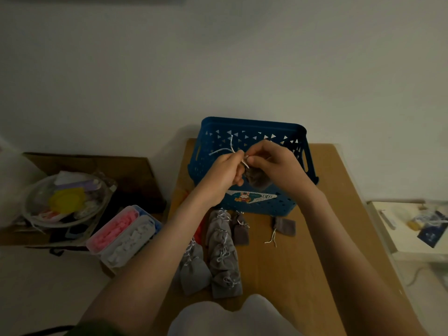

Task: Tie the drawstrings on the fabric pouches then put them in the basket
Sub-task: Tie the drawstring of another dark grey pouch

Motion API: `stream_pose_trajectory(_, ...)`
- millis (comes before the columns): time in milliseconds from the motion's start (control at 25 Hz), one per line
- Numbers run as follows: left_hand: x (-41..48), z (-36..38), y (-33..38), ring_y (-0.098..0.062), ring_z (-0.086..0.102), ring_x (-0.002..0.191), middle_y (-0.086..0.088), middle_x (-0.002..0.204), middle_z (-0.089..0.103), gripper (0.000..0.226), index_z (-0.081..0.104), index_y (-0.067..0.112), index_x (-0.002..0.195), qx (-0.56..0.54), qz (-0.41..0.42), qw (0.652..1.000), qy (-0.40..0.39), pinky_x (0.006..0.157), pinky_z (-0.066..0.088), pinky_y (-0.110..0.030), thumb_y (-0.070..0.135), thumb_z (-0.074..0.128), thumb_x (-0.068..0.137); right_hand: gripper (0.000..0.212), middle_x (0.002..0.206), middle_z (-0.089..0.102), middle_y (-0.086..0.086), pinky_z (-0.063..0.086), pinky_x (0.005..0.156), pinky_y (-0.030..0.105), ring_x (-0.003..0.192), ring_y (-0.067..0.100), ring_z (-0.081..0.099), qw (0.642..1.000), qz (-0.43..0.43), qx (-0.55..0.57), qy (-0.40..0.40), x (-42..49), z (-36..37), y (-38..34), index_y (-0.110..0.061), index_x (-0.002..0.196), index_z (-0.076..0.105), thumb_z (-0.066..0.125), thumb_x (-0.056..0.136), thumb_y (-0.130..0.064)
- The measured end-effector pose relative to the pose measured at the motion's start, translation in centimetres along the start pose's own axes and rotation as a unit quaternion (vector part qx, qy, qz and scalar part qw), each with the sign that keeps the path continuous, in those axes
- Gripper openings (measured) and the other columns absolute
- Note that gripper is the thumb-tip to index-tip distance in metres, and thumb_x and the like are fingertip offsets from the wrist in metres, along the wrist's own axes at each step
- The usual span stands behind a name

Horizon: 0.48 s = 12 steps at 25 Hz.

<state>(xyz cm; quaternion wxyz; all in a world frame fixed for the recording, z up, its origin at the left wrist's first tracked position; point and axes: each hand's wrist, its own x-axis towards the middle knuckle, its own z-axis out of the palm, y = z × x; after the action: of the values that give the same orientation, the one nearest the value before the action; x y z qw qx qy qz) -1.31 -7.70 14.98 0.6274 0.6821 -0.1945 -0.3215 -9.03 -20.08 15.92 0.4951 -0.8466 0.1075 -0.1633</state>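
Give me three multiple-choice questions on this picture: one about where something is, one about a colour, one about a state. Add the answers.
1. Where does the basket stand?
A) at the far end of the wooden table
B) on the floor
C) on a chair

2. What colour is the basket?
A) red
B) blue
C) green

3. What state is the grey pouch being worked on in?
A) lying flat on the table
B) dropped inside the basket
C) held up in both hands

Answers:
1 A: the basket sits on the table's far edge, by the wall.
2 B: its perforated plastic walls are blue.
3 C: the left hand and right hand pinch its white drawstrings, and the pouch hangs clear of the table.
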Motion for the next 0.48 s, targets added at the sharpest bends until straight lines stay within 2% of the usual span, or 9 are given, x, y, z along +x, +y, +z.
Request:
stream_pose_trajectory(200, -0.2, 0.1, 0.5, -0.009, 0.032, 0.049, 0.003, 0.056, 0.039, 0.030, 0.050, 0.013, 0.076, -0.052, -0.035, 0.998, 0.010, 0.050, 0.032, -0.023, 0.024, 0.038, 0.102, 0.006, 0.089, 0.056, -0.003, 0.042, 0.074, 0.014, 0.084, 0.010, 0.054, 0.996, -0.063, -0.047, 0.050, -0.2, 0.9, -0.1, -0.017, 0.088, 0.058, 0.058, 0.092, -0.013)
stream_pose_trajectory(320, -0.3, -0.3, 0.6, -0.005, 0.032, 0.047, 0.003, 0.061, 0.048, 0.019, 0.056, 0.011, 0.088, -0.082, -0.034, 0.996, 0.005, 0.040, 0.025, -0.017, 0.021, 0.045, 0.100, 0.005, 0.087, 0.058, 0.002, 0.048, 0.073, 0.023, 0.080, 0.012, 0.058, 0.996, -0.030, 0.047, 0.073, -0.3, 1.2, -0.1, -0.011, 0.093, 0.053, 0.051, 0.096, -0.013)
stream_pose_trajectory(400, -0.5, -0.5, 0.7, -0.003, 0.034, 0.046, 0.005, 0.064, 0.055, 0.017, 0.059, 0.012, 0.088, -0.105, -0.023, 0.994, -0.013, 0.038, 0.024, -0.014, 0.019, 0.048, 0.099, 0.006, 0.086, 0.061, 0.008, 0.052, 0.073, 0.032, 0.079, 0.017, 0.061, 0.988, -0.005, 0.128, 0.091, -0.3, 1.5, -0.3, -0.009, 0.097, 0.051, 0.050, 0.098, -0.015)
stream_pose_trajectory(480, -0.7, -0.5, 0.8, -0.003, 0.034, 0.045, 0.006, 0.063, 0.057, 0.017, 0.061, 0.013, 0.087, -0.131, -0.010, 0.991, -0.008, 0.037, 0.024, -0.013, 0.017, 0.049, 0.098, 0.014, 0.087, 0.064, 0.009, 0.052, 0.074, 0.028, 0.080, 0.015, 0.063, 0.983, 0.017, 0.166, 0.081, -0.5, 1.7, -0.4, -0.008, 0.104, 0.050, 0.055, 0.096, -0.018)
